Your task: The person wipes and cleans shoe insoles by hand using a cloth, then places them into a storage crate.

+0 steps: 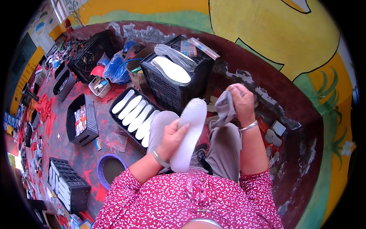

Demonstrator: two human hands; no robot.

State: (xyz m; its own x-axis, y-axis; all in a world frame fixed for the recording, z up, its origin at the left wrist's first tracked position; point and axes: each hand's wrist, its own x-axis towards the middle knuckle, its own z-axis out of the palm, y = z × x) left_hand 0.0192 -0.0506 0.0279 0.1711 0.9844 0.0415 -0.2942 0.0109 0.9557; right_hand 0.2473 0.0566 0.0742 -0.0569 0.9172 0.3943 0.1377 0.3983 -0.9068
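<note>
My left hand (170, 140) grips a white shoe insole (195, 116) by its side, thumb across its face, above my lap. The insole stands nearly upright, its wide end pointing away from me. To its right, my right hand (243, 100) pinches a crumpled grey cloth (225, 109) that hangs from the fingers, apart from the insole. Left of my knees, a black basket (112, 111) holds a row of several white insoles (134, 114). Beyond my knees, an upturned black crate (162, 87) carries more white insoles (172, 70) and a bundle of grey strips (173, 53).
A purple basin (100, 170) of murky water stands on the floor at my left. Near it are a black crate of insoles (78, 194) and a woven basket (88, 134). Blue plastic bags (117, 68) lie beyond. The painted wall (274, 34) curves along my right.
</note>
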